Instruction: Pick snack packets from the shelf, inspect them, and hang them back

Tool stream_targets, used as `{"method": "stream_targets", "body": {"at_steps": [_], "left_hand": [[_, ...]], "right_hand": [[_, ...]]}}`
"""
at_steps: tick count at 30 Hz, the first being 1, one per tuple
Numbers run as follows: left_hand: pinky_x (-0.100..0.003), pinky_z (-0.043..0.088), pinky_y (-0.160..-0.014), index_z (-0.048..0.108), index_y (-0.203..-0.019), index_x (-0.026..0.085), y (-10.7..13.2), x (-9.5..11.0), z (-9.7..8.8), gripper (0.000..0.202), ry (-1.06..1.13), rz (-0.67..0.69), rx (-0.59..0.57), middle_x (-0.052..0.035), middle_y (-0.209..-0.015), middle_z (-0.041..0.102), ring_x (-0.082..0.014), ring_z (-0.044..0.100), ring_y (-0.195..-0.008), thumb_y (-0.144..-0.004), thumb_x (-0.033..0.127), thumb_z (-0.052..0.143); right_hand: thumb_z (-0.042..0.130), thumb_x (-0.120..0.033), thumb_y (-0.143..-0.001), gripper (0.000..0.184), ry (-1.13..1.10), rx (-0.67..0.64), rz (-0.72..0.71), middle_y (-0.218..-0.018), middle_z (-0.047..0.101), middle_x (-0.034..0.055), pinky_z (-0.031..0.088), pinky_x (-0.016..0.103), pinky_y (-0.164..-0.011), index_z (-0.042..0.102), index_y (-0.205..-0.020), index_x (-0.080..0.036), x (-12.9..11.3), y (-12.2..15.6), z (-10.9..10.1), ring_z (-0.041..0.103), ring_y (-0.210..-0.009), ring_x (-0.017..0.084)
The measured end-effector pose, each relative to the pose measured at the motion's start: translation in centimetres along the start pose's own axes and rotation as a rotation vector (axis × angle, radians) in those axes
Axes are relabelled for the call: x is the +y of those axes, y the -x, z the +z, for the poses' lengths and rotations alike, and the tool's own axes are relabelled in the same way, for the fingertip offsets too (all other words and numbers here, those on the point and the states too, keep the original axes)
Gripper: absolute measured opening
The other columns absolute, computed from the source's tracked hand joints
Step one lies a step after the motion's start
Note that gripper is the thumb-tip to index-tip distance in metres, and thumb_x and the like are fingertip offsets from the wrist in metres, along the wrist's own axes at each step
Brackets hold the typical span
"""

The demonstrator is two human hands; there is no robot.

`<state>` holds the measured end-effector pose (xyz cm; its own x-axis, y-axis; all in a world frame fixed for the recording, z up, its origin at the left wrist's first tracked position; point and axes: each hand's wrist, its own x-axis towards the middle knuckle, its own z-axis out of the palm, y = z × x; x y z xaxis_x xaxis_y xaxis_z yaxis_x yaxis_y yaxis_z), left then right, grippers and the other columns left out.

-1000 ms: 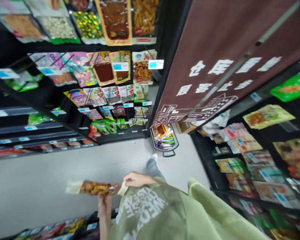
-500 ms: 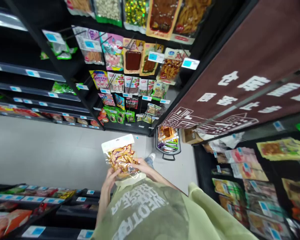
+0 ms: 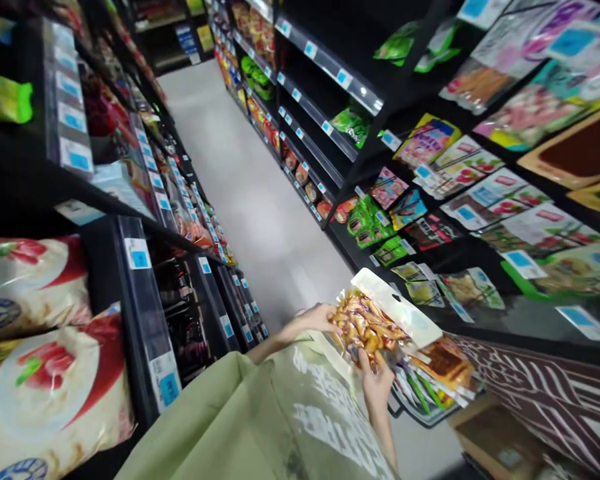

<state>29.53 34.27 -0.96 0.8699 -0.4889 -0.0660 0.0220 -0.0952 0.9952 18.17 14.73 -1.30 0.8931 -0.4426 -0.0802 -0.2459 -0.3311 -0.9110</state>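
The person stands in a shop aisle and holds a clear snack packet (image 3: 373, 323) in front of the chest, above the grey floor (image 3: 260, 220). The packet contains orange-brown pieces and has a white header strip that points up and to the right in the head view. The left hand (image 3: 314, 319) grips the packet's left edge with fingers closed on it. The right hand (image 3: 377, 385) grips the packet from below, with the thumb on the front face. A shopping basket (image 3: 414, 418) loaded with flat packets sits low on the floor just beyond the right hand. A cardboard box (image 3: 500, 440) lies near the basket, under a brown patterned curtain (image 3: 545, 393). Hanging packets (image 3: 480, 200) fill the black racks on the right. Large white-and-red bags (image 3: 45, 373) occupy the near shelf on the left.
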Motion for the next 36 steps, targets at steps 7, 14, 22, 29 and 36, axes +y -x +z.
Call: {"method": "stream_targets", "body": {"at_steps": [7,14,22,29,36], "left_hand": [[-0.027,0.033,-0.056,0.069,-0.075,0.009,0.6,1.0,0.9,0.039,-0.097,-0.102,0.074,-0.0008,-0.064,0.061,-0.0132,0.048,-0.061,-0.047,0.029,0.088],[-0.027,0.033,-0.053,0.066,-0.072,0.013,1.2,1.6,2.4,0.042,0.067,-0.128,0.055,-0.002,-0.065,0.06,-0.0134,0.048,-0.059,-0.05,0.04,0.09],[-0.028,0.035,-0.053,0.061,-0.063,0.016,-1.1,2.1,4.8,0.043,0.124,-0.105,0.022,-0.0015,-0.059,0.059,-0.0144,0.053,-0.057,-0.053,0.046,0.089],[-0.027,0.038,-0.054,0.064,-0.066,0.018,-3.0,1.0,8.6,0.038,0.123,-0.062,0.093,-0.0012,-0.06,0.064,-0.0164,0.059,-0.059,-0.052,0.042,0.09],[-0.023,0.041,-0.057,0.069,-0.08,0.017,-2.3,1.6,12.5,0.039,0.267,-0.06,0.158,-0.0004,-0.072,0.07,-0.0165,0.063,-0.068,-0.052,0.036,0.09]], "right_hand": [[0.075,-0.074,-0.054,0.072,0.152,0.113,-0.093,-0.085,0.072,0.0164,0.054,0.038,-0.079,0.071,-0.083,-0.009,-2.1,-1.2,-1.6,0.065,-0.08,0.028],[0.091,-0.05,-0.044,0.07,0.111,-0.061,0.152,-0.075,0.073,0.0094,0.055,0.028,-0.055,0.069,-0.098,-0.01,-3.4,-1.7,-4.0,0.066,-0.062,0.021],[0.095,-0.034,-0.043,0.077,0.005,0.019,0.276,-0.084,0.075,0.0075,0.058,0.027,-0.056,0.066,-0.111,-0.014,-2.8,-2.4,-6.7,0.068,-0.063,0.02],[0.095,-0.041,-0.044,0.077,0.215,-0.011,0.213,-0.08,0.074,0.0113,0.06,0.034,-0.057,0.067,-0.11,-0.011,-4.4,-5.1,-9.9,0.069,-0.066,0.025],[0.095,-0.033,-0.04,0.09,0.375,-0.291,0.135,-0.081,0.073,0.0069,0.061,0.032,-0.061,0.062,-0.121,-0.012,-3.2,-9.3,-14.9,0.07,-0.072,0.025]]}}
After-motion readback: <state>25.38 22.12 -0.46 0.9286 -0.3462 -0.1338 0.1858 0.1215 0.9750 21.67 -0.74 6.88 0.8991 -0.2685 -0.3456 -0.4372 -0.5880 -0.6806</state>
